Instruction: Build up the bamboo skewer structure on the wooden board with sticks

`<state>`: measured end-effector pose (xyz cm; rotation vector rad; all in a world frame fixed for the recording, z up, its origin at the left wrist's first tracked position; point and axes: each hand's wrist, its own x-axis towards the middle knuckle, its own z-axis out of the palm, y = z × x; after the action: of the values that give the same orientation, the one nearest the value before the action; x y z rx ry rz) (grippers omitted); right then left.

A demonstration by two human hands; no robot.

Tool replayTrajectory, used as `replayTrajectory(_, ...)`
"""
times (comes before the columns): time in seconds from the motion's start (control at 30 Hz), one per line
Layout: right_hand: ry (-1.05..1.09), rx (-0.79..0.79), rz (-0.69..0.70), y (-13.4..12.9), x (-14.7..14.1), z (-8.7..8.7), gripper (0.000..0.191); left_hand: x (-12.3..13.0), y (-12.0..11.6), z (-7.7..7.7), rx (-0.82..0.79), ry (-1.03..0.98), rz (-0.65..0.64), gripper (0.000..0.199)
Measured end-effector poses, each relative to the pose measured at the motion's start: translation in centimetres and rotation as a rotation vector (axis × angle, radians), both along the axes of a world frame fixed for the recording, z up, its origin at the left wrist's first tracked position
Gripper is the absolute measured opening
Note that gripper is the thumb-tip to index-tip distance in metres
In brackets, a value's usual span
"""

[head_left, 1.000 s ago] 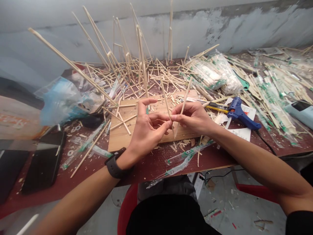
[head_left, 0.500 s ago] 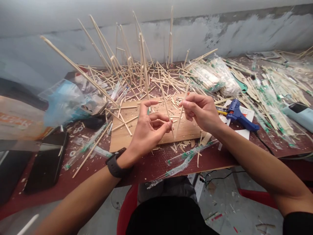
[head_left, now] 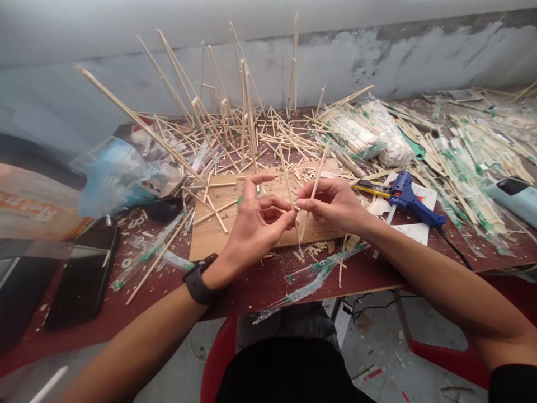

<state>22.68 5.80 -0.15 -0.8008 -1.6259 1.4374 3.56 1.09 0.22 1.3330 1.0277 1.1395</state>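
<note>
Between thumb and fingers, my left hand (head_left: 266, 215) pinches a thin wooden stick (head_left: 286, 176), like a disposable chopstick, held nearly upright. A second wooden stick (head_left: 320, 170) leans to the right in the fingers of my right hand (head_left: 331, 204). The lower ends of the two sticks come together in a narrow V; whether they are joined cannot be made out. Both hands are just above a wooden board (head_left: 210, 243) strewn with stick pieces. Joined sticks (head_left: 216, 212) lie on the board's left side, and a tall frame of sticks (head_left: 247, 112) rises behind it.
A blue glue gun (head_left: 413, 201) and a yellow cutter (head_left: 371, 188) lie right of my right hand. Wrapped chopsticks (head_left: 465, 179) spread at far right, with plastic packs (head_left: 356, 129) nearer the middle. On the left are a black phone (head_left: 84, 274) and plastic bags (head_left: 113, 173).
My right hand has slid down its stick and moved left, closer to my left hand. My left hand is nearly still and keeps its stick.
</note>
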Motion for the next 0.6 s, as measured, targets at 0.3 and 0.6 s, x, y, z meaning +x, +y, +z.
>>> replayTrajectory(0.3,0.011,-0.058,0.001,-0.01,-0.06,-0.61,0.030,0.13,0.16,-0.37,0.015,0.014,-0.007,0.057)
replayTrajectory(0.6,-0.002,-0.060,0.003,0.08,-0.11,-0.78,0.029,0.15,0.08,-0.34,0.018,0.012,-0.011,0.054)
